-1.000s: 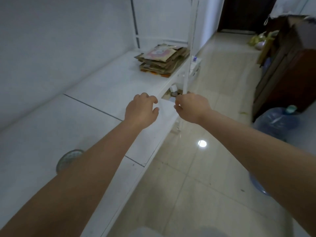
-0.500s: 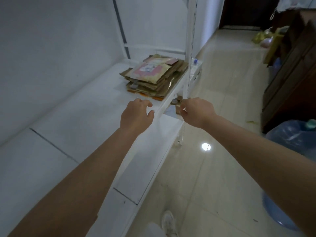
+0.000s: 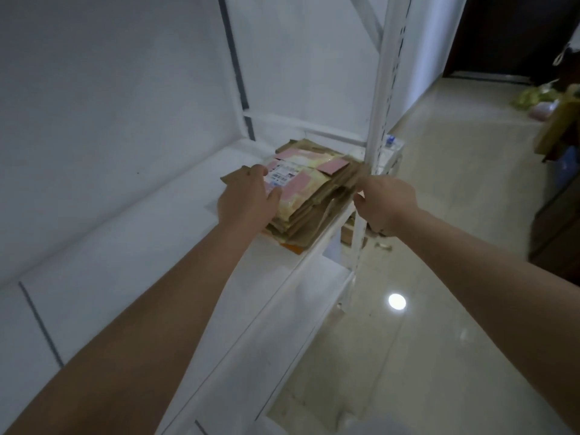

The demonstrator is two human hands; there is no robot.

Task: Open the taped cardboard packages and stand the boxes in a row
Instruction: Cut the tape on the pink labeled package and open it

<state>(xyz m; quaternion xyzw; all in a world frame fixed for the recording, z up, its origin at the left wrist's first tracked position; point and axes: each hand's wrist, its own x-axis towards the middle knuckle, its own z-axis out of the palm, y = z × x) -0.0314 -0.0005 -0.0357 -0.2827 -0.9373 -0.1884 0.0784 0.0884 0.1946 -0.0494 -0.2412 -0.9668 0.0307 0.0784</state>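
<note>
Both your hands have come forward since half a second ago and now reach the stack [image 3: 309, 196], which sat well ahead of them before. Your view has closed in too, so the pile fills the middle of the frame.

White shelf [image 3: 163, 246] runs along the wall on your left, with one lower shelf board [image 3: 314, 296] showing beneath its edge. One white upright post [image 3: 381, 120] stands at the shelf's front edge, just right of the stack. Pale tiled floor [image 3: 455, 277] lies to your right, with one bright light spot reflected in it.

One stack of flattened cardboard packages lies on the shelf at its far end, next to the post. You cannot count the layers; the top one is pink and yellow with one white label [image 3: 282, 173].

Your left hand [image 3: 248, 200] lies on the near left part of the stack, fingers fairly straight and a little spread, thumb out toward the label, touching the top package without curling round it. Your right hand [image 3: 384, 202] is at the stack's right edge by the post, fingers bent with the tips at the cardboard edge; whether they pinch it you cannot tell.
</note>
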